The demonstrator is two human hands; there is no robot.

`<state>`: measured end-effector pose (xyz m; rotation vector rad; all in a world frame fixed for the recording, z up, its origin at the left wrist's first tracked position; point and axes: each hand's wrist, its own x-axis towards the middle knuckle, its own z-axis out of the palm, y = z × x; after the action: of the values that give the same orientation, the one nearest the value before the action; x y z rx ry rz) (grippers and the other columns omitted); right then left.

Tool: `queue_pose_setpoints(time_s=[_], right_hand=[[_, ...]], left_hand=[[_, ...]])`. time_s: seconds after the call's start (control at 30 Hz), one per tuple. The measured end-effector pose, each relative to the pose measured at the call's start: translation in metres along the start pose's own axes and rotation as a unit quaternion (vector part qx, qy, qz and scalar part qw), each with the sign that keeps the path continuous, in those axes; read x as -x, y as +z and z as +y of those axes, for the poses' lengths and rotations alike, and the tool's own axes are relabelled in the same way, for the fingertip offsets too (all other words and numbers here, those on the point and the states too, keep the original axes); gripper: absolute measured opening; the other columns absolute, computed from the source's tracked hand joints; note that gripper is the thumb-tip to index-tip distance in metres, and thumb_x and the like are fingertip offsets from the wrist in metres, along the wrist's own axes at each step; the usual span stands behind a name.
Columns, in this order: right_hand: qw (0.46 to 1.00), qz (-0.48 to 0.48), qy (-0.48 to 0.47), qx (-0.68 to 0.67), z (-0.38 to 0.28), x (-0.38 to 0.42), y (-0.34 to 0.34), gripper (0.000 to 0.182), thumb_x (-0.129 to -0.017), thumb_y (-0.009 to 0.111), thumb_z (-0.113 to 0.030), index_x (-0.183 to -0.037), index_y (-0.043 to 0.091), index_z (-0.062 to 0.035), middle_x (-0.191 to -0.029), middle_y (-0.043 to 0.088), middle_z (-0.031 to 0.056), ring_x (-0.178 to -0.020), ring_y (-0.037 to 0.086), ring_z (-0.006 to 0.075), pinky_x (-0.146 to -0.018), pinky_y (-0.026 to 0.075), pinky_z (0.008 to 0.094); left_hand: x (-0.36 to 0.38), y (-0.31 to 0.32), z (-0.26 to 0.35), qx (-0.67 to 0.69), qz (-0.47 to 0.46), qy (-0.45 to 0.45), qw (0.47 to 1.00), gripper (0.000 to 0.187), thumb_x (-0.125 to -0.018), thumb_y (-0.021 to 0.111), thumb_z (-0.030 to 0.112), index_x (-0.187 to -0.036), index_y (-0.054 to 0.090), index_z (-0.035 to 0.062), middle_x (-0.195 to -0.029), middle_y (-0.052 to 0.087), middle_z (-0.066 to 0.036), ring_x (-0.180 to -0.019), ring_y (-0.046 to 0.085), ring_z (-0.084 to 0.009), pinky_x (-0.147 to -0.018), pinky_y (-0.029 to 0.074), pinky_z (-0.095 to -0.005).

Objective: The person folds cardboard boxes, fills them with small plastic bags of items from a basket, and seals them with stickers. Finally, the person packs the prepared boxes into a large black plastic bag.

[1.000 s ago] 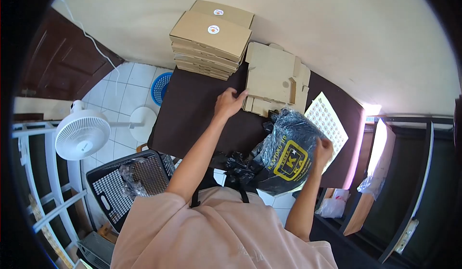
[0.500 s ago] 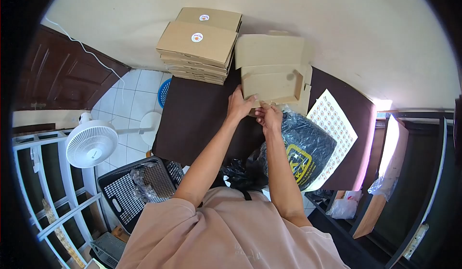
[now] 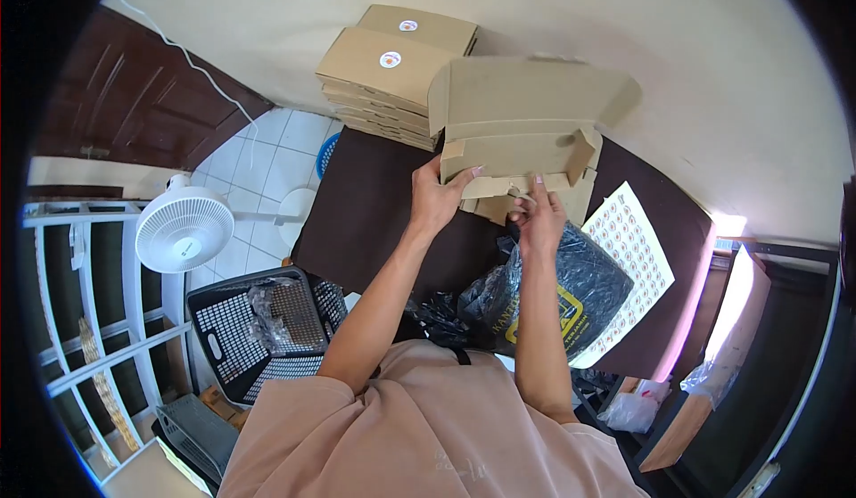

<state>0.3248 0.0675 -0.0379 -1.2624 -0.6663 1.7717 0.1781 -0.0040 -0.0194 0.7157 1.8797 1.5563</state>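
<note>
An open cardboard box (image 3: 513, 152) is tilted up over the dark table, its lid (image 3: 526, 92) raised at the back. My left hand (image 3: 437, 197) grips the front left corner, thumb over the rim. At the front wall, my right hand (image 3: 539, 220) pinches the edge near the middle, its index finger on the inner side and the other fingers curled. More flat cardboard (image 3: 584, 197) shows beneath the box. Close by my right forearm lies a black plastic bag (image 3: 597, 275) with yellow print, partly over a sheet of round stickers (image 3: 629, 239).
Closed cardboard boxes (image 3: 383, 83) with round stickers are stacked at the table's back left. A white fan (image 3: 185, 229) and black plastic crates (image 3: 259, 320) stand on the left. Shelving (image 3: 713, 355) is on the right.
The box has been lifted and tilted, and its front and side walls stand up more. My right hand has moved right along the front edge. The camera view has shifted slightly.
</note>
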Motion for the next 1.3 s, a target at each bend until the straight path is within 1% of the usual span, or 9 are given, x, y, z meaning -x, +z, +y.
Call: queue_pose_setpoints(time_s=[0.27, 0.43, 0.53, 0.6, 0.67, 0.7, 0.8, 0.97, 1.3], right_hand=[[0.991, -0.111, 0.029, -0.061, 0.002, -0.007, -0.003, 0.015, -0.088, 0.068, -0.016, -0.094, 0.058, -0.0060, -0.082, 0.061, 0.0027, -0.072, 0.061, 0.0135, -0.051, 0.045, 0.0265], [0.978, -0.181, 0.086, -0.065, -0.014, 0.002, -0.005, 0.026, -0.091, 0.064, -0.031, -0.104, 0.056, -0.0099, -0.093, 0.064, 0.0044, -0.074, 0.062, 0.0165, -0.055, 0.046, 0.0270], [0.986, -0.108, 0.117, -0.049, -0.030, -0.002, -0.004, 0.035, -0.094, 0.058, -0.034, -0.115, 0.054, -0.0071, -0.099, 0.059, 0.0075, -0.077, 0.064, 0.0196, -0.053, 0.051, 0.0295], [0.992, -0.063, 0.108, 0.033, -0.019, -0.020, -0.013, 0.037, -0.095, 0.055, -0.035, -0.120, 0.051, -0.0074, -0.106, 0.060, 0.0092, -0.085, 0.065, 0.0219, -0.062, 0.055, 0.0328], [0.977, -0.082, 0.005, -0.197, 0.008, -0.039, -0.030, 0.037, -0.095, 0.054, -0.030, -0.123, 0.049, -0.0063, -0.113, 0.059, 0.0125, -0.092, 0.065, 0.0232, -0.074, 0.057, 0.0356], [0.981, -0.088, 0.012, -0.175, -0.014, -0.022, -0.022, 0.035, -0.093, 0.056, -0.020, -0.124, 0.048, -0.0054, -0.115, 0.059, 0.0153, -0.095, 0.065, 0.0237, -0.084, 0.055, 0.0376], [0.990, -0.137, 0.039, -0.014, -0.031, -0.031, -0.048, 0.046, -0.085, 0.059, 0.003, -0.126, 0.040, -0.0030, -0.111, 0.060, 0.0132, -0.095, 0.065, 0.0249, -0.078, 0.058, 0.0374], [0.993, -0.107, -0.012, 0.046, -0.049, -0.045, -0.079, 0.052, -0.081, 0.064, 0.008, -0.124, 0.038, -0.0059, -0.110, 0.060, 0.0129, -0.094, 0.065, 0.0254, -0.074, 0.059, 0.0377], [0.985, -0.013, 0.041, 0.165, -0.069, -0.070, -0.107, 0.044, -0.084, 0.068, -0.005, -0.119, 0.042, -0.0049, -0.104, 0.060, 0.0152, -0.085, 0.065, 0.0251, -0.059, 0.057, 0.0339]], left_hand=[[-0.001, -0.022, 0.001, 0.001, 0.055, 0.013, 0.998, 0.026, -0.079, 0.075, 0.012, -0.099, 0.068, -0.0031, -0.090, 0.072, -0.012, -0.082, 0.067, -0.0128, -0.073, 0.052, -0.0287], [0.001, -0.026, 0.016, 0.020, 0.029, 0.007, 0.999, 0.025, -0.080, 0.073, 0.010, -0.099, 0.067, -0.0047, -0.089, 0.072, -0.011, -0.082, 0.066, -0.0127, -0.074, 0.052, -0.0282], [0.003, -0.025, 0.021, -0.012, -0.009, 0.042, 0.999, 0.024, -0.081, 0.071, 0.008, -0.100, 0.066, -0.0060, -0.089, 0.072, -0.011, -0.083, 0.066, -0.0118, -0.075, 0.052, -0.0278], [0.004, -0.023, 0.020, -0.045, -0.041, 0.066, 0.996, 0.024, -0.081, 0.070, 0.007, -0.101, 0.065, -0.0067, -0.089, 0.072, -0.012, -0.083, 0.066, -0.0112, -0.075, 0.052, -0.0276], [0.002, -0.021, 0.016, 0.046, -0.082, 0.139, 0.986, 0.026, -0.083, 0.067, 0.004, -0.106, 0.062, -0.0075, -0.094, 0.071, -0.012, -0.084, 0.065, -0.0107, -0.075, 0.052, -0.0277], [0.000, -0.022, 0.008, 0.138, -0.101, 0.064, 0.983, 0.027, -0.086, 0.062, 0.002, -0.111, 0.059, -0.0075, -0.101, 0.069, -0.011, -0.090, 0.063, -0.0119, -0.079, 0.051, -0.0287], [-0.017, -0.012, 0.004, 0.028, -0.108, 0.053, 0.992, 0.027, -0.088, 0.059, 0.002, -0.113, 0.058, -0.0069, -0.103, 0.068, -0.011, -0.095, 0.062, -0.0146, -0.083, 0.050, -0.0296], [-0.049, 0.023, 0.003, 0.108, -0.156, -0.135, 0.972, 0.031, -0.093, 0.061, 0.019, -0.111, 0.061, -0.0066, -0.103, 0.068, -0.013, -0.093, 0.064, -0.0171, -0.082, 0.050, -0.0296], [-0.097, 0.069, -0.058, -0.027, -0.216, 0.008, 0.976, 0.052, -0.074, 0.081, 0.024, -0.115, 0.061, -0.0022, -0.105, 0.069, -0.015, -0.094, 0.066, -0.0198, -0.084, 0.051, -0.0321]])
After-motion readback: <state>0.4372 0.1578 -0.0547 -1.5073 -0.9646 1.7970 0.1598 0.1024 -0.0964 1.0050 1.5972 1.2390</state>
